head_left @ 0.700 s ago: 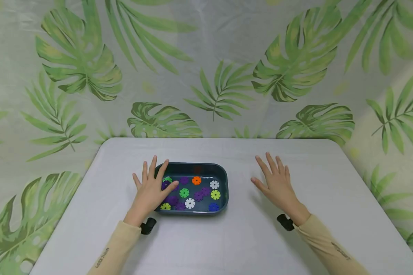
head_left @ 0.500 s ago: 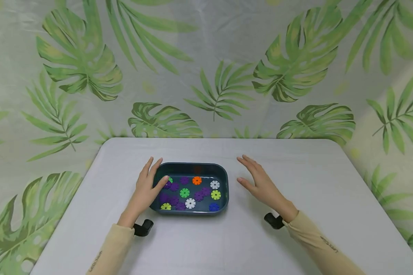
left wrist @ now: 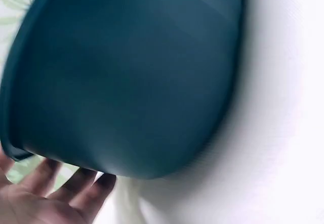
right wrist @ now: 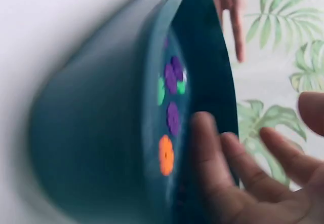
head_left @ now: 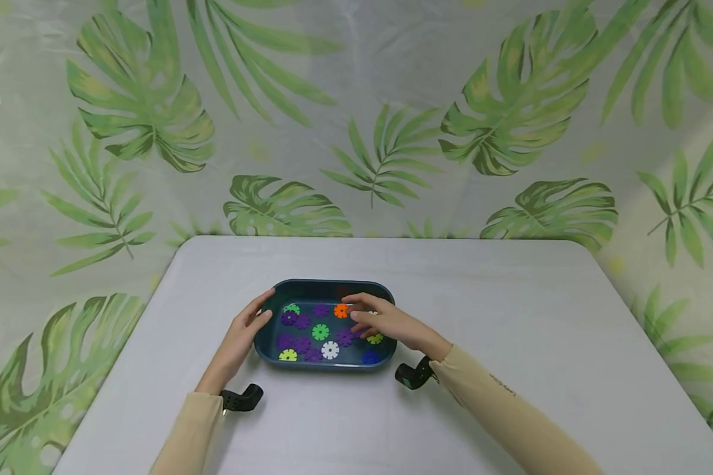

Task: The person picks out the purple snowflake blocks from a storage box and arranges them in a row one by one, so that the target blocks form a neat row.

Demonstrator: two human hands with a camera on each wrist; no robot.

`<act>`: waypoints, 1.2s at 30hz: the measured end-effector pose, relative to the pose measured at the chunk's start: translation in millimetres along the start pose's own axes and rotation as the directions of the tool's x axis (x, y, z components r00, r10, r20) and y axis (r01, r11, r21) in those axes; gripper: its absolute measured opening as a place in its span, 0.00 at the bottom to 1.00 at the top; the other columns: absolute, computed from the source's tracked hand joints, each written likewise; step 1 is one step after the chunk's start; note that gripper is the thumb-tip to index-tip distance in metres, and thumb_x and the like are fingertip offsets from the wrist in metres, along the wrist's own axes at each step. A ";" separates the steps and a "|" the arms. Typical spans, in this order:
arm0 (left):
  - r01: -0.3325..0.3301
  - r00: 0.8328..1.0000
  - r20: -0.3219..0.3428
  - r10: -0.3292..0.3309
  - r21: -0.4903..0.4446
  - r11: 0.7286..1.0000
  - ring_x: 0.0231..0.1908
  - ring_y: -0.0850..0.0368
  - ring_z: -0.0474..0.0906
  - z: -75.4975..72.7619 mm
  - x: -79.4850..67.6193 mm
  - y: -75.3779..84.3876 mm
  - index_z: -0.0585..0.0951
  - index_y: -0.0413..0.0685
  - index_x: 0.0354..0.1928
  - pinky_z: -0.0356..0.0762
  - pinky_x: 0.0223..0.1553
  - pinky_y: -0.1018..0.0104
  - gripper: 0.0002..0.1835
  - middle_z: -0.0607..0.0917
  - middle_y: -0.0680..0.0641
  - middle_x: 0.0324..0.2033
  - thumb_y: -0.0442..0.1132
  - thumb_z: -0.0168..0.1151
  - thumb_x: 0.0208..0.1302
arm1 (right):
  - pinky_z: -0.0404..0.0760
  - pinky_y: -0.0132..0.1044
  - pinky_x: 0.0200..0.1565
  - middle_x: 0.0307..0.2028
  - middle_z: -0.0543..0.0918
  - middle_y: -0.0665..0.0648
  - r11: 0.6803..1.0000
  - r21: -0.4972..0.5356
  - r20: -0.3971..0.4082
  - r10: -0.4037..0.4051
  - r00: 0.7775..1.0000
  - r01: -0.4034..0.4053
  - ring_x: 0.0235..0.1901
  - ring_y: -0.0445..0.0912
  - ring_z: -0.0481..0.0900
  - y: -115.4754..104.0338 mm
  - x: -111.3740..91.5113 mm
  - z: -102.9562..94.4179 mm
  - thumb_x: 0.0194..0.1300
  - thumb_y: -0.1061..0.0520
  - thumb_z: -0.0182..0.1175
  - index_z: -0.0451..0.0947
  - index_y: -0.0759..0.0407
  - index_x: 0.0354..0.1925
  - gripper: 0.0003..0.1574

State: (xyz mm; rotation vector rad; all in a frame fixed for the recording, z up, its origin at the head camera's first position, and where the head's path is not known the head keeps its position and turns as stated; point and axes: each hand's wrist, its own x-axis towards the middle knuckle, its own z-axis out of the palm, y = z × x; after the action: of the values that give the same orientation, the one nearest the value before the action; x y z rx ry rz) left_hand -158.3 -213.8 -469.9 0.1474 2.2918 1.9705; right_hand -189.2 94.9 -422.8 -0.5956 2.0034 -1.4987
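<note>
A dark teal tray (head_left: 356, 366) on the table holds several notched plastic discs, among them an orange disc (head_left: 340, 311), a green disc (head_left: 320, 332) and a white disc (head_left: 330, 349). At the tray's left end is my left hand (head_left: 236, 340), fingers extended by the wall and thumb at the rim. The left wrist view shows its fingertips (left wrist: 105, 181) right at the tray's edge. My right hand (head_left: 389, 323) reaches over the right part of the tray, fingers slightly bent and holding nothing, near the orange disc. It partly covers a yellow disc (head_left: 375, 339).
The white table (head_left: 511, 330) extends around the tray, and a leaf-print cloth (head_left: 380, 132) hangs behind it. Black wrist cameras sit on both wrists, the right one (head_left: 412, 375) close to the tray's near right corner.
My right hand has moved left from beside the tray to above its right part, fingers now more bent. My left hand has drawn back from over the discs to the tray's left rim.
</note>
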 end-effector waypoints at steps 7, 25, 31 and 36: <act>0.018 1.000 -0.002 -0.018 -0.089 0.996 0.72 0.48 0.39 1.6 -1.0 -8.4 0.60 0.45 0.72 0.41 0.69 0.48 0.25 0.50 0.44 0.73 0.36 0.44 0.76 | 0.80 0.47 0.47 0.61 0.67 0.70 0.988 0.029 0.027 0.148 0.989 -0.149 0.46 0.60 0.79 5.8 16.9 13.2 0.75 0.55 0.47 0.61 0.68 0.66 0.27; 0.020 1.000 -0.010 -0.021 -0.134 0.991 0.72 0.50 0.40 2.0 -3.1 -11.9 0.61 0.45 0.72 0.40 0.69 0.48 0.25 0.51 0.44 0.73 0.36 0.45 0.75 | 0.83 0.42 0.37 0.37 0.77 0.64 0.978 -0.033 -0.095 0.204 0.974 -0.208 0.31 0.52 0.81 19.1 29.3 28.8 0.69 0.68 0.48 0.73 0.71 0.50 0.14; 0.026 0.999 -0.018 -0.028 -0.136 0.990 0.72 0.49 0.41 2.3 -1.2 -15.6 0.61 0.47 0.72 0.40 0.69 0.47 0.25 0.52 0.45 0.73 0.36 0.44 0.75 | 0.81 0.35 0.27 0.26 0.76 0.60 0.978 -0.107 -0.135 0.165 0.977 -0.180 0.21 0.45 0.77 20.9 31.1 29.5 0.65 0.72 0.51 0.77 0.69 0.43 0.10; 0.022 0.999 -0.028 -0.026 -0.124 0.992 0.72 0.49 0.41 1.7 -0.8 -17.2 0.61 0.47 0.72 0.40 0.69 0.46 0.25 0.52 0.45 0.73 0.35 0.43 0.76 | 0.77 0.32 0.23 0.22 0.75 0.57 0.980 -0.135 -0.131 0.128 0.983 -0.145 0.17 0.44 0.75 20.9 31.5 28.8 0.66 0.72 0.50 0.78 0.67 0.42 0.11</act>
State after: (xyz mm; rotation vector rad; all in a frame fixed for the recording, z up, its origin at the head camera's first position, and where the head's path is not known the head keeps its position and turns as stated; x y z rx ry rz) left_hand -157.2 -214.8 -487.1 0.0799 2.1698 2.1085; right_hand -193.7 59.8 -454.6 -0.4221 2.2127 -1.3460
